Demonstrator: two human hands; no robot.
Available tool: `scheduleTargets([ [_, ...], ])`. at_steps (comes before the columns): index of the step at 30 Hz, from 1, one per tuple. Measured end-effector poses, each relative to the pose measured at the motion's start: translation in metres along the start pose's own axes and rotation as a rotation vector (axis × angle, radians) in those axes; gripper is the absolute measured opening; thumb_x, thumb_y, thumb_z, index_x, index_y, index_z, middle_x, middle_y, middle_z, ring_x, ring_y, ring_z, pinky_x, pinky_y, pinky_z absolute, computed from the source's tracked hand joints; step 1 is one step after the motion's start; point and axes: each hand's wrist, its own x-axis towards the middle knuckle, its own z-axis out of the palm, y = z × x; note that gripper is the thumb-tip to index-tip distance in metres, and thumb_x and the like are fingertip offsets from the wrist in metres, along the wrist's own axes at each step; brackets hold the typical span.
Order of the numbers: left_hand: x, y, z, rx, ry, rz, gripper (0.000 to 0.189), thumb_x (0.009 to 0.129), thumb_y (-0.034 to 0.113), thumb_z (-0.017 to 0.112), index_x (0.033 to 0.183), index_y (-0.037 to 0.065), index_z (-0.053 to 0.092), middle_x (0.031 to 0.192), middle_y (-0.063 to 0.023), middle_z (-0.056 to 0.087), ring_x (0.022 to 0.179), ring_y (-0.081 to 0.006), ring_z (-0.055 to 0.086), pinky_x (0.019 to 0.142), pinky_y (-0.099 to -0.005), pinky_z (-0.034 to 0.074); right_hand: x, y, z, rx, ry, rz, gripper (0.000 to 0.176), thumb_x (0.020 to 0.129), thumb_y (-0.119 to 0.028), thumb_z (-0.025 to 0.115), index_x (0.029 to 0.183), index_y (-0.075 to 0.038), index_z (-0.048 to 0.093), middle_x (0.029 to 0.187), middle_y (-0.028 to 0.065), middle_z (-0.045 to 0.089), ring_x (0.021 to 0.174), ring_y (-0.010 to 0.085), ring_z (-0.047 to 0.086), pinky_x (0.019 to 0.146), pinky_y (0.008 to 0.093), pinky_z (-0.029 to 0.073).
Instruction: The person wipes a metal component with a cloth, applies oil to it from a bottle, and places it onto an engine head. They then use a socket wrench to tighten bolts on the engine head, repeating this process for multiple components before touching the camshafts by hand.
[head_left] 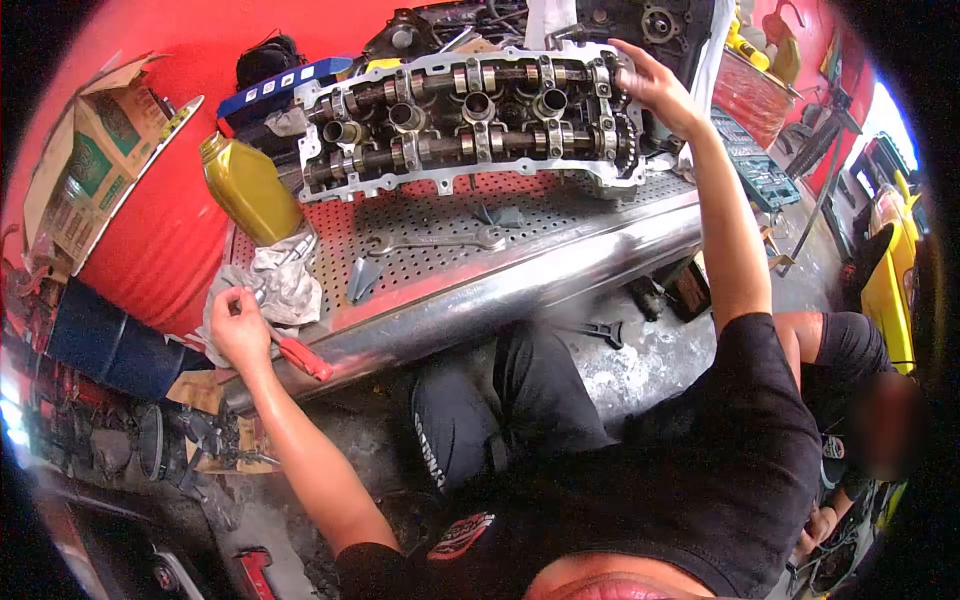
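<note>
A cylinder head [440, 150] with camshafts stands tilted up on a perforated metal bench top [410, 265]. My right hand [655, 88] rests at its upper right corner, with the fingers around the edge. At the bench's left front, my left hand [238, 322] is closed beside a crumpled rag [285, 285]. A tool with a red handle [303, 357] passes under that hand, its thin end near the fingertips. Between the cylinder head and the bench's front edge lie a wrench [435, 241] and a small grey piece [363, 278].
A gold oil bottle [250, 190] stands left of the cylinder head, near a red drum [165, 265]. An open socket set [750, 165] sits at the right. Another person [850, 345] is low at the right, near a yellow object [893, 285]. Engine parts lie behind.
</note>
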Motion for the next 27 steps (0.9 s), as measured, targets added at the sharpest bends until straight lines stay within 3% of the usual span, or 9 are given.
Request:
scheduleTargets([
  [4,-0.001,0.006,-0.001,-0.013,-0.021,-0.050,0.014,0.082,0.012,0.069,0.088,0.000,0.065,0.077,-0.0094,0.067,0.070,-0.0198,0.063,0.068,-0.0324,0.050,-0.008,-0.004,0.003,-0.080,0.022,-0.044,0.078,0.078,-0.030,0.081,0.144,-0.014,0.044,0.111,0.0071,0.066,0.089,0.0119,0.063,0.081,0.0265,0.048],
  [7,-0.002,0.013,-0.003,-0.006,-0.001,-0.043,0.015,0.083,0.013,0.070,0.086,-0.001,0.067,0.079,-0.0115,0.067,0.072,-0.0219,0.063,0.070,-0.0339,0.049,0.004,-0.006,-0.001,-0.250,0.152,0.035,0.062,0.085,-0.048,0.069,0.133,-0.012,0.057,0.106,0.0050,0.068,0.089,0.0103,0.061,0.075,0.0262,0.046],
  [10,-0.002,0.010,-0.003,-0.008,-0.020,-0.036,0.014,0.083,0.012,0.069,0.089,0.000,0.065,0.080,-0.0097,0.067,0.071,-0.0200,0.063,0.069,-0.0332,0.050,0.027,-0.010,0.008,-0.451,0.345,0.115,0.049,0.090,-0.052,0.061,0.118,-0.012,0.068,0.081,-0.0076,0.058,0.063,0.0016,0.039,0.057,0.0186,0.031],
  [13,-0.002,0.008,-0.003,-0.028,-0.032,-0.050,0.014,0.083,0.012,0.069,0.090,0.000,0.065,0.079,-0.0098,0.067,0.071,-0.0203,0.063,0.070,-0.0333,0.050,0.010,-0.038,0.011,0.008,0.226,0.302,0.050,0.093,-0.052,0.058,0.122,-0.012,0.065,0.084,-0.0085,0.057,0.061,0.0011,0.035,0.055,0.0187,0.028],
  [14,-0.002,0.007,-0.002,-0.010,-0.028,-0.074,0.014,0.083,0.013,0.069,0.090,0.001,0.066,0.079,-0.0097,0.067,0.070,-0.0207,0.063,0.069,-0.0332,0.050,0.003,-0.027,0.004,-0.029,0.108,0.202,0.054,0.088,-0.044,0.064,0.132,-0.014,0.053,0.103,-0.0024,0.053,0.078,0.0062,0.042,0.070,0.0239,0.033],
  [16,-0.001,0.004,-0.003,0.019,-0.002,0.014,0.014,0.081,0.015,0.071,0.086,0.003,0.066,0.076,-0.0102,0.066,0.070,-0.0218,0.063,0.068,-0.0347,0.050,-0.012,-0.006,-0.011,-0.068,-0.116,-0.012,0.086,0.080,-0.029,0.077,0.151,-0.018,0.030,0.141,0.0097,0.046,0.110,0.0166,0.056,0.099,0.0342,0.042],
  [18,-0.002,-0.001,0.001,-0.034,0.039,0.022,0.013,0.080,0.014,0.071,0.084,0.002,0.065,0.078,-0.0141,0.067,0.072,-0.0291,0.065,0.069,-0.0369,0.050,-0.013,-0.011,-0.006,-0.166,-0.029,-0.024,0.093,0.072,-0.023,0.083,0.150,-0.017,0.033,0.148,0.0112,0.039,0.103,0.0175,0.062,0.097,0.0335,0.047],
  [23,-0.002,-0.001,0.002,-0.002,0.029,-0.061,0.017,0.079,0.018,0.070,0.084,0.003,0.066,0.081,-0.0160,0.068,0.077,-0.0330,0.065,0.071,-0.0411,0.049,-0.005,0.000,-0.012,-0.053,-0.053,0.004,0.090,0.072,-0.020,0.083,0.148,-0.013,0.037,0.120,0.0081,0.062,0.087,0.0110,0.062,0.085,0.0273,0.048],
  [27,-0.003,0.011,-0.001,0.034,0.035,-0.103,0.017,0.079,0.018,0.070,0.085,0.003,0.067,0.082,-0.0161,0.068,0.078,-0.0328,0.065,0.071,-0.0412,0.049,0.013,0.001,-0.007,-0.153,0.192,0.131,0.052,0.086,-0.042,0.069,0.126,-0.009,0.062,0.097,0.0019,0.065,0.077,0.0088,0.055,0.071,0.0243,0.044],
])
